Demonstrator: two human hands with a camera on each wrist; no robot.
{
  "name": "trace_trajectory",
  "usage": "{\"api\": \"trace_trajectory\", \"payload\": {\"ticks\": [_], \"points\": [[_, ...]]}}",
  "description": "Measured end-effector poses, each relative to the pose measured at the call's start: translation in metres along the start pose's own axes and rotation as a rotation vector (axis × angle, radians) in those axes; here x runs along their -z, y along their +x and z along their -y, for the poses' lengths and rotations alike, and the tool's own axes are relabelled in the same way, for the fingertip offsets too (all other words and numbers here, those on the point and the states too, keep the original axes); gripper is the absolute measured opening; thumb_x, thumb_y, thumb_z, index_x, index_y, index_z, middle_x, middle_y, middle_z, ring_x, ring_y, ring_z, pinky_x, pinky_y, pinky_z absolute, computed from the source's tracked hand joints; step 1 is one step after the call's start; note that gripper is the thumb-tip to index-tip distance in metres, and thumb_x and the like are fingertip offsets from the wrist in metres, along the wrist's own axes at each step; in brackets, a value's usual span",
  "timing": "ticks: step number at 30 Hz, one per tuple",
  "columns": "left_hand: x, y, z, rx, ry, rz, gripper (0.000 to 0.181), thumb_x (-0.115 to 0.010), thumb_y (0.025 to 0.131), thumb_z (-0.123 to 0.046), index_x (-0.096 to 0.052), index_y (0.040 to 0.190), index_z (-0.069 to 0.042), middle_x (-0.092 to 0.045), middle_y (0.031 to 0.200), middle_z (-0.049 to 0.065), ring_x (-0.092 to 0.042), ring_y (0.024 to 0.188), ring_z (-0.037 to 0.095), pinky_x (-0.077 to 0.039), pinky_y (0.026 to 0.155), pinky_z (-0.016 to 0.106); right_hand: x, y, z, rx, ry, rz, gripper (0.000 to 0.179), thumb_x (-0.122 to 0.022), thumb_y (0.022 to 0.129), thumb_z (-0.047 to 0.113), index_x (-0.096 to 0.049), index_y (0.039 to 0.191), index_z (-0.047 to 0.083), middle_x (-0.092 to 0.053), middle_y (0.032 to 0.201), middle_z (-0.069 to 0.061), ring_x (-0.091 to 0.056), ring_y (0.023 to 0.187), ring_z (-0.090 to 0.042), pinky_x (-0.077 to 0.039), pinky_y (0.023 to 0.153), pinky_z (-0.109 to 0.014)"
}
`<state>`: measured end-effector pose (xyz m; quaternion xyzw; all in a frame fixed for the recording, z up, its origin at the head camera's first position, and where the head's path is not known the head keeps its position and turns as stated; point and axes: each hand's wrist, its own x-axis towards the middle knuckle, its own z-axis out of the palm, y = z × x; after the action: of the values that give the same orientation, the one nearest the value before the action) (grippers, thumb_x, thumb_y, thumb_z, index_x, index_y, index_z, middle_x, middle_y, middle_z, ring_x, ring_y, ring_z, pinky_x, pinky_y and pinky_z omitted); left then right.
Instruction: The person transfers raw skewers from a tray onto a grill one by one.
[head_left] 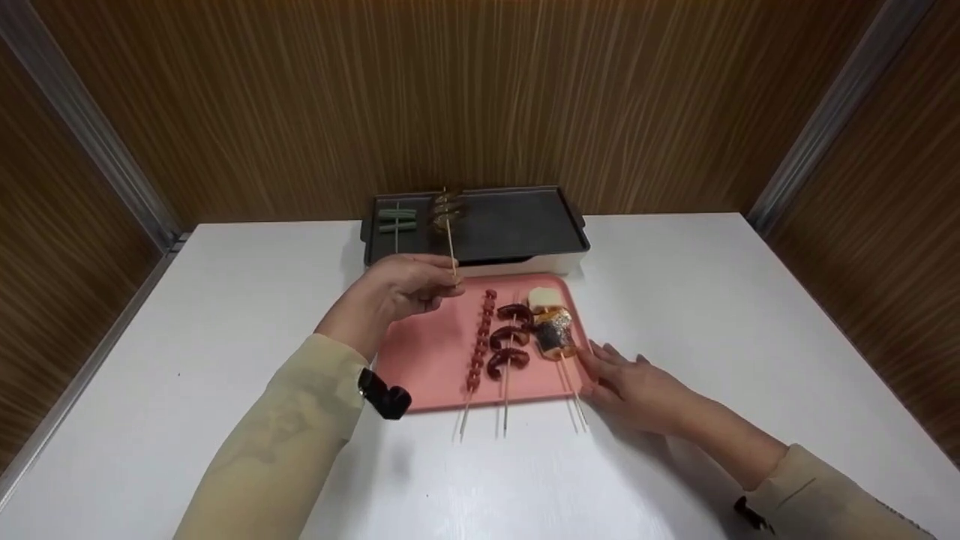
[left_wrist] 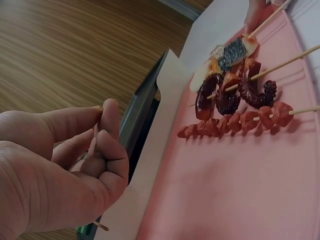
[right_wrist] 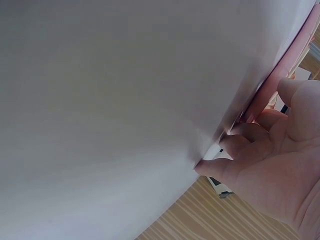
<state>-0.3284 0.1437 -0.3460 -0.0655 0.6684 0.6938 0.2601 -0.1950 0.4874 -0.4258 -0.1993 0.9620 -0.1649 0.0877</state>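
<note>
My left hand [head_left: 405,285] pinches the stick of a skewer with brown, glossy pieces [head_left: 445,211], held by its lower end over the left part of the black griddle [head_left: 517,217]. In the left wrist view, thumb and fingertips meet on the thin stick. My right hand [head_left: 637,386] rests at the right edge of the pink tray [head_left: 427,360], its fingers loosely extended; the right wrist view has its fingertips on the table beside the tray's side. On the tray lie a red-piece skewer [head_left: 481,341], a dark tentacle skewer [head_left: 509,337] and a skewer with a dark-wrapped piece [head_left: 554,334].
A skewer with green pieces [head_left: 397,220] lies at the griddle's left end. The griddle stands just behind the tray, near the wood-grain back wall [head_left: 480,97]. Skewer sticks overhang the tray's front edge above the white table [head_left: 675,300].
</note>
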Motion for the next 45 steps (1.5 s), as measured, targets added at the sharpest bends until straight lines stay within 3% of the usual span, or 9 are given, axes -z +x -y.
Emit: {"api": "trace_trajectory", "payload": {"ticks": [8,17,21,30,33,40,45], "points": [[0.001,0.015,0.003,0.021,0.008,-0.029,0.056,-0.068,0.101,0.001,-0.052,0.155,-0.004,-0.076,0.102,0.007,-0.073,0.076,0.010,-0.046,0.062,0.023,0.000,-0.002,0.000,-0.009,0.009,0.004,0.070,-0.052,0.111,0.047,-0.035,0.165,0.006,-0.033,0.168,-0.020,-0.031,0.154,-0.046,-0.025,0.117,-0.074],[0.003,0.018,0.002,0.044,0.008,-0.022,0.055,-0.065,0.102,0.003,-0.051,0.155,-0.003,-0.074,0.086,0.003,-0.070,0.071,0.009,-0.044,0.061,0.023,0.001,-0.001,0.001,0.003,0.008,-0.004,0.068,-0.052,0.112,0.044,-0.035,0.165,0.006,-0.033,0.168,-0.019,-0.032,0.154,-0.046,-0.024,0.117,-0.075],[0.004,0.017,0.001,0.043,0.035,-0.005,0.043,-0.063,0.104,0.001,-0.056,0.146,-0.002,-0.073,0.080,0.002,-0.068,0.071,0.008,-0.043,0.061,0.022,0.002,-0.001,0.002,0.002,0.016,0.002,0.068,-0.052,0.112,0.045,-0.035,0.165,0.006,-0.033,0.168,-0.019,-0.031,0.154,-0.046,-0.024,0.118,-0.075],[0.003,0.017,0.001,0.060,0.029,-0.006,0.009,-0.062,0.104,0.001,-0.064,0.110,-0.006,-0.072,0.075,0.002,-0.067,0.068,0.008,-0.042,0.058,0.022,0.002,-0.002,-0.002,0.003,0.012,0.009,0.069,-0.051,0.112,0.047,-0.034,0.165,0.007,-0.031,0.168,-0.019,-0.030,0.154,-0.045,-0.023,0.118,-0.075],[0.003,0.016,0.000,0.072,0.029,-0.006,0.007,-0.062,0.105,-0.001,-0.064,0.102,-0.006,-0.073,0.074,0.003,-0.067,0.067,0.008,-0.042,0.058,0.022,0.002,-0.001,-0.003,0.006,0.012,0.010,0.070,-0.050,0.112,0.047,-0.033,0.166,0.007,-0.031,0.169,-0.019,-0.030,0.155,-0.045,-0.023,0.118,-0.075],[0.001,0.010,0.003,0.106,-0.001,-0.036,0.013,-0.062,0.103,0.000,-0.068,0.115,0.003,-0.077,0.083,0.008,-0.070,0.072,0.011,-0.050,0.063,0.023,0.003,0.002,-0.005,0.016,0.010,0.004,0.070,-0.051,0.112,0.047,-0.033,0.165,0.006,-0.031,0.168,-0.020,-0.031,0.154,-0.046,-0.023,0.117,-0.076],[0.001,0.006,0.010,0.101,0.034,0.000,0.004,-0.065,0.102,0.000,-0.066,0.103,-0.003,-0.076,0.084,0.007,-0.072,0.075,0.012,-0.051,0.064,0.024,0.004,0.004,-0.006,0.016,0.004,0.006,0.070,-0.051,0.112,0.047,-0.033,0.165,0.006,-0.031,0.168,-0.020,-0.031,0.154,-0.047,-0.024,0.117,-0.076]]}}
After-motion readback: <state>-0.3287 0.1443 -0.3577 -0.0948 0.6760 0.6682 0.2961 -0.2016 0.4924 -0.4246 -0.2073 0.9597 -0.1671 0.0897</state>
